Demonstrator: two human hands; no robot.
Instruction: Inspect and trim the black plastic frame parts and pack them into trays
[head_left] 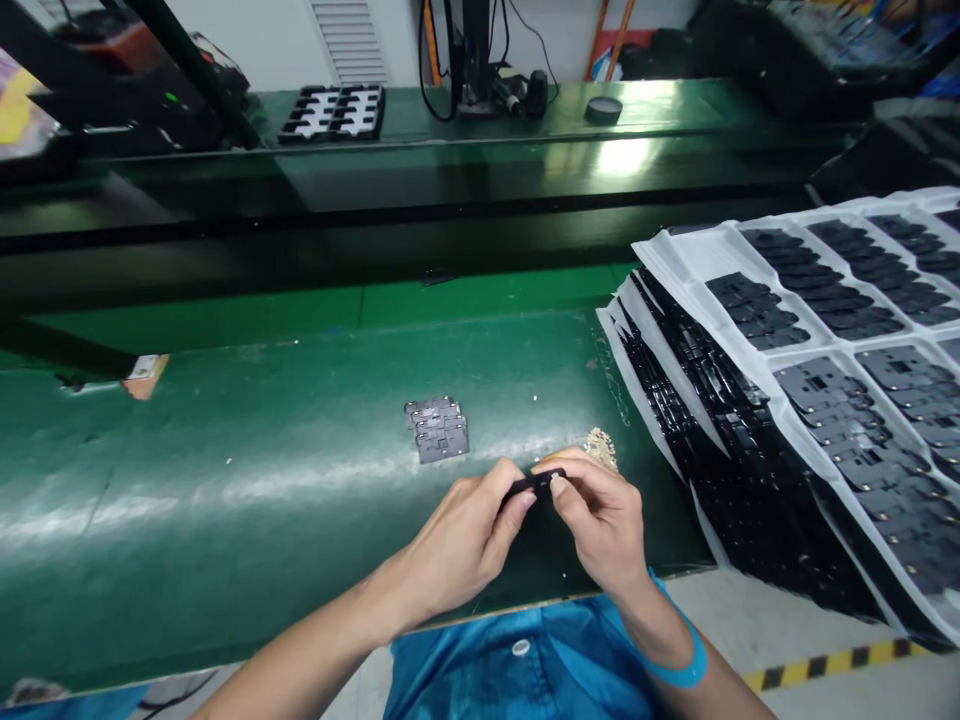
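Between my two hands, above the green bench (pixel 225 540), is a small flat black plastic part (pixel 534 484). My left hand (pixel 472 525) grips its left end between thumb and fingers. At the other end, my right hand (pixel 600 510) pinches the part with thumb and forefinger; a tiny pale piece seems to show at the thumb tip. Much of the part is hidden by my fingers. A short overlapping row of similar black plastic parts (pixel 439 430) lies beyond my left hand. Just behind my right hand sits a small heap of tiny beige pieces (pixel 600 448).
Stacked white trays (pixel 817 345) full of black parts rise at the right, overhanging the bench. A raised green ledge (pixel 420 160) runs along the back, bearing a black-and-white tray (pixel 334 112) and a round dark disc (pixel 604 110). A dark post foot (pixel 142 370) stands at the left.
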